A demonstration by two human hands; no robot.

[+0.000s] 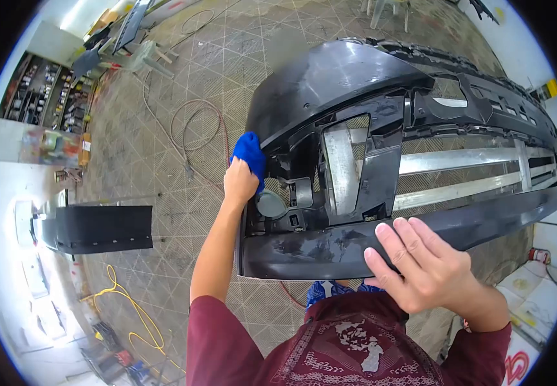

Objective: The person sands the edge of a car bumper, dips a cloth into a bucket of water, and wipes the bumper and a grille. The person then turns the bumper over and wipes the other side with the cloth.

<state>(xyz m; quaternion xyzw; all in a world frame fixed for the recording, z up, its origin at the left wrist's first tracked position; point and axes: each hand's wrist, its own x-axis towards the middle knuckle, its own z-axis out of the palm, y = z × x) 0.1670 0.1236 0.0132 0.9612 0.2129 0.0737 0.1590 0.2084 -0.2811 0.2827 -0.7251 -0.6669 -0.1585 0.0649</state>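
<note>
A black car bumper lies in front of me on a metal stand, whose silvery bars show through the bumper's openings. At the bumper's left edge, my left hand is closed round a bunched blue cloth that presses against the side. Close to that hand sits a round grey cap within the bumper's corner recess. My right hand is held over the near lower edge, its fingers stretched out and nothing in them.
Hoses lie coiled on the tiled floor to the left, with a yellow cord nearer me. Another dark panel stands at left. Shelves of cans and a plastic stool are farther back.
</note>
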